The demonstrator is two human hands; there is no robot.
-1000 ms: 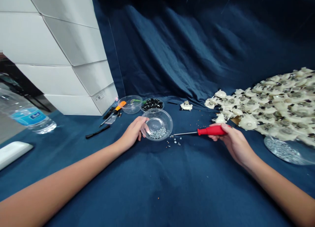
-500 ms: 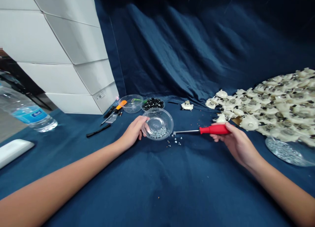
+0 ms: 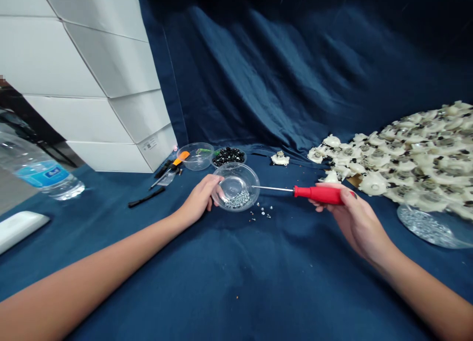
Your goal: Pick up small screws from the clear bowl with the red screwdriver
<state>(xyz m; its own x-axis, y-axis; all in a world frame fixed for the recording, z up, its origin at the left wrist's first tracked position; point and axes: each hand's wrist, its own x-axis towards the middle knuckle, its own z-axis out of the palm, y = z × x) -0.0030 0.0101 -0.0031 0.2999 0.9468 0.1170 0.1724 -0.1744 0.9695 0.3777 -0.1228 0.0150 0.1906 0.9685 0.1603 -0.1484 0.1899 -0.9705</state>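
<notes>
The left hand [image 3: 201,199] pinches the rim of a clear bowl [image 3: 242,176] of small screws on the blue cloth [image 3: 221,282]. The right hand [image 3: 354,218] is closed around a red screwdriver [image 3: 320,194], its tip at the bowl's edge, perhaps just inside.

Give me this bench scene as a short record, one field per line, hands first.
left hand: on the rim of a clear bowl with small screws
right hand: holding a red-handled screwdriver, tip at the bowl's right side
loose: stray screws on blue cloth
far side: black parts
right: off-white parts
left: water bottle, white boxes
</notes>
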